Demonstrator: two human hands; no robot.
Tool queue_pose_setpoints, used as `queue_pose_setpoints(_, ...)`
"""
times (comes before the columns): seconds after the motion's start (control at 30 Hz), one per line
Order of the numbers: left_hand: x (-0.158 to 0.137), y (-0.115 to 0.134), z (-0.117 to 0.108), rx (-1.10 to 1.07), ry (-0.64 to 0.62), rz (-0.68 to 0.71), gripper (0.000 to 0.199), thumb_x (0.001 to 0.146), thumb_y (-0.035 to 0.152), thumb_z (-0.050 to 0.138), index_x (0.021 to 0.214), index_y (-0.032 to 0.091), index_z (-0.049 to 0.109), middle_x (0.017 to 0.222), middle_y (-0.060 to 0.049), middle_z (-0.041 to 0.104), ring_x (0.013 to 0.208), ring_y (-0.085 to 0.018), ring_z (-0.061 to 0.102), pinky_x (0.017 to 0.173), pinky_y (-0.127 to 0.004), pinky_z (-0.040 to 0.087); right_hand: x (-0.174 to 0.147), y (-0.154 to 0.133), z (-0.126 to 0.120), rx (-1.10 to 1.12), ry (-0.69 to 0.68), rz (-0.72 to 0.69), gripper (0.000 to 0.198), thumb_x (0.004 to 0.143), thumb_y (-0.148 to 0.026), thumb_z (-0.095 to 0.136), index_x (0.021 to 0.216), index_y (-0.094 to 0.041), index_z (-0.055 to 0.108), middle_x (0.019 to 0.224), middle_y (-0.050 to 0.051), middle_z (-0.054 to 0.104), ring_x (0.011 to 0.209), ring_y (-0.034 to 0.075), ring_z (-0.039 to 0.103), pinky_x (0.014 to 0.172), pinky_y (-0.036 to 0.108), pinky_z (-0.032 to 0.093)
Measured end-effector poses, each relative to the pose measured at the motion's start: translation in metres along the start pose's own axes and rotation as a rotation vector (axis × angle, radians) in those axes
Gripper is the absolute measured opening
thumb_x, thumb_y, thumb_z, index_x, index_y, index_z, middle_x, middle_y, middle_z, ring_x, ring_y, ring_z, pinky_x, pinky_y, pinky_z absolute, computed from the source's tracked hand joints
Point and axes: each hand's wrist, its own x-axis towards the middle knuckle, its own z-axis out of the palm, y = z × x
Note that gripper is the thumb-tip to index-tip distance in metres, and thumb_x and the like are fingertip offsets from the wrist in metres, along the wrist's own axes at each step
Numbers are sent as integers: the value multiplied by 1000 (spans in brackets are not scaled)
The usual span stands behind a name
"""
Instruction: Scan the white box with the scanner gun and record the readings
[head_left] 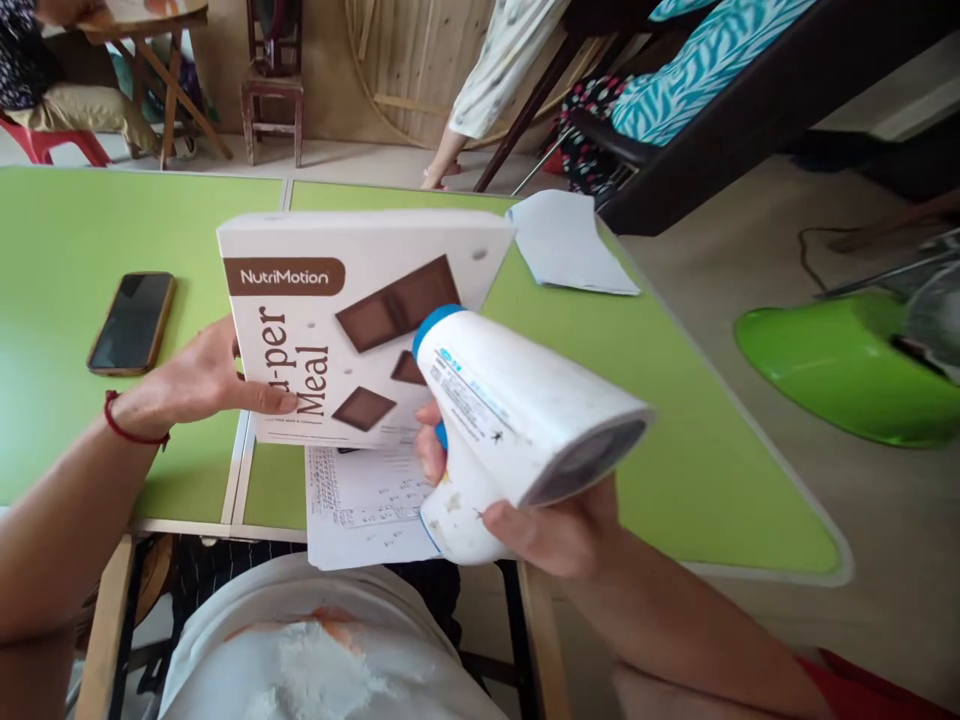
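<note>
My left hand (199,378) grips the left side of a white NutriMotion box (390,245), thumb on its front face and the other fingers behind it. The box is tilted upright over the green table, with chocolate pieces printed on it. My right hand (559,535) is wrapped round the handle of a white thermometer gun (517,400). Its blue-rimmed front end points at the box and overlaps its printed front, though I cannot tell whether they touch. The gun's wide, dark rear end faces me. Printed papers (360,530) lie partly under the box at the table's near edge.
A phone (131,322) lies on the green table (60,430) at the left. A folded white paper (574,245) rests near the far right corner. Beyond are seated people, a wooden chair (274,105) and a green plastic seat (832,370) on the right.
</note>
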Motion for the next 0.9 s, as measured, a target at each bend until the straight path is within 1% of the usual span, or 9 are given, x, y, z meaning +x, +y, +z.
queue_pose_setpoints(0.1, -2, 8, 4, -49, -101, -39, 52, 69, 37, 90, 115, 24, 69, 114, -4, 76, 107, -33, 71, 88, -44, 62, -5, -16, 0, 130, -122, 31, 34, 69, -59, 75, 71, -27, 63, 64, 3, 62, 56, 19, 56, 47, 35, 47)
queue_pose_setpoints(0.2, -3, 10, 7, -53, -139, -53, 53, 72, 37, 89, 118, 22, 67, 118, -7, 75, 107, -32, 71, 88, -42, 61, -12, -27, 7, 208, -140, 34, 22, 70, -43, 78, 71, -26, 64, 62, 2, 61, 54, 18, 54, 47, 33, 48)
queue_pose_setpoints(0.27, -5, 8, 7, -33, -141, -42, 56, 72, 35, 89, 120, 21, 65, 119, -8, 75, 107, -31, 70, 88, -41, 60, -19, -29, 18, 247, -110, 50, 18, 66, -33, 78, 76, -25, 65, 64, 1, 62, 55, 17, 54, 48, 32, 48)
queue_pose_setpoints(0.33, -9, 2, 6, -33, -146, -45, 57, 72, 35, 89, 121, 20, 64, 119, -8, 74, 107, -30, 70, 89, -41, 60, -25, -28, 31, 253, -77, 94, 17, 64, -28, 76, 75, -25, 64, 64, 0, 62, 55, 16, 53, 49, 32, 48)
queue_pose_setpoints(0.43, -15, -8, 4, -42, -150, -66, 58, 72, 35, 90, 122, 21, 63, 121, -8, 74, 105, -30, 71, 87, -40, 60, -31, -24, 50, 229, 0, 149, 13, 63, -28, 71, 69, -24, 60, 60, -1, 58, 54, 15, 50, 49, 31, 46)
queue_pose_setpoints(0.53, -21, -13, 2, -22, -126, -41, 70, 72, 35, 91, 133, 24, 59, 128, -8, 72, 110, -31, 70, 88, -40, 60, -35, -23, 62, 204, 86, 151, 13, 62, -28, 70, 66, -24, 58, 58, -2, 56, 54, 15, 49, 48, 30, 45)
queue_pose_setpoints(0.63, -23, -15, 2, 12, -107, -22, 76, 71, 35, 91, 138, 25, 56, 125, -7, 73, 113, -32, 69, 89, -40, 59, -36, -23, 67, 194, 84, 141, 12, 62, -27, 70, 68, -23, 60, 60, -1, 58, 55, 14, 50, 50, 29, 46)
queue_pose_setpoints(0.8, -22, -14, 4, 19, -105, -45, 66, 73, 38, 90, 128, 20, 59, 118, -9, 74, 102, -30, 72, 85, -41, 61, -33, -18, 69, 235, 111, 147, 10, 63, -26, 71, 68, -22, 64, 61, -1, 59, 56, 13, 49, 51, 28, 45)
queue_pose_setpoints(0.9, -21, -13, 5, 48, -91, -54, 62, 71, 40, 89, 121, 16, 59, 113, -10, 74, 101, -32, 71, 85, -44, 60, -30, -15, 70, 251, 152, 185, 10, 61, -24, 72, 65, -22, 64, 60, -2, 58, 55, 13, 49, 51, 28, 44)
